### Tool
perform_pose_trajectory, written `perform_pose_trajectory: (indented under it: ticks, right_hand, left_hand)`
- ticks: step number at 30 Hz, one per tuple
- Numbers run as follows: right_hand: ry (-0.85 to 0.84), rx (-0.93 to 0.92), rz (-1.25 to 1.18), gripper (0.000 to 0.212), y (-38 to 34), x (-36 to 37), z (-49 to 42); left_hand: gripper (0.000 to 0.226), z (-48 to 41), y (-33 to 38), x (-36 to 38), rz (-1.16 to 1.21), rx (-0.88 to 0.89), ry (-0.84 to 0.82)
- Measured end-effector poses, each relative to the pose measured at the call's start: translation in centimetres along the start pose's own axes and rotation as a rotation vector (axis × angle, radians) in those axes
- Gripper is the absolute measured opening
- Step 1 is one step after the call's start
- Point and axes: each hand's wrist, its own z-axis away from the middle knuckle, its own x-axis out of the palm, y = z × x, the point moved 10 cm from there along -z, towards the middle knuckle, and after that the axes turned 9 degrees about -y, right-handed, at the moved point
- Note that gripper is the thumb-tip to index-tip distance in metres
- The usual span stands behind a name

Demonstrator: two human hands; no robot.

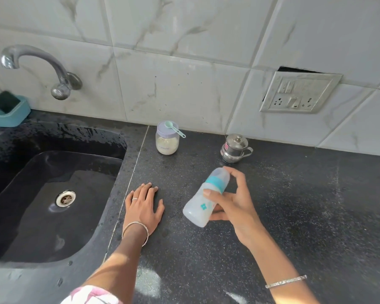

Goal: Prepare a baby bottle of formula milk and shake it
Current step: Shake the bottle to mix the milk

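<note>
Baby bottle [203,200] of cloudy plastic with a teal ring and clear cap, tilted in the right hand [230,200].
The thumb and fingers curl round the bottle's middle and hold it, cap end pointing away from the person, over the black speckled stone counter [305,205]. Just left of that grip the left hand [144,205] lies flat on the counter, fingers straight, holding nothing. Beyond the grip, near the wall, stands a small shiny steel pot [234,149] with a lid. Further left stands a round clear jar [167,142] of white powder with a pale purple lid, and a little teal plastic scoop [173,127] lies on that lid. Far left is the black sink [79,133] with a curved silver tap [44,56] above it.
</note>
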Motion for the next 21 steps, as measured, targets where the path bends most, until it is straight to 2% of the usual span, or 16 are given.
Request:
perform_pose_trajectory:
  ticks: [4, 8, 10, 15, 17, 20, 21]
  right_hand:
    - [0.172, -0.065, -0.12, 0.066, -0.6, -1.6, -0.1]
    - [-0.007, 0.007, -0.01, 0.068, 0.5, 0.9, 0.4]
    - [-0.02, -0.004, 0.0, 0.069, 0.3, 1.0, 0.7]
    - [0.221, -0.091, -0.183, 0.068, -1.0, -2.5, 0.8]
    - [0.166, -0.082, -0.114, 0.069, -1.1, -2.1, 1.0]
    - [-0.035, -0.019, 0.012, 0.076, -0.8, 0.1, 1.4]
    - [-0.029, -0.037, 0.012, 0.077, -1.0, 0.1, 1.4]
  left_hand:
    - [0.052, 0.0, 0.2, 0.0, -0.013, -0.003, -0.004]
    - [0.049, -0.1, 0.0, 0.3, -0.02, 0.002, -0.031]
    - [0.051, -0.1, 0.1, 0.5, -0.024, 0.009, -0.04]
    - [0.051, -0.2, 0.1, 0.5, -0.013, 0.007, -0.042]
    - [0.05, -0.2, 0.1, 0.5, -0.014, 0.009, -0.04]
    - [0.05, -0.2, 0.0, 0.5, -0.008, 0.007, -0.041]
    - [0.05, -0.2, 0.1, 0.5, -0.007, 0.007, -0.039]
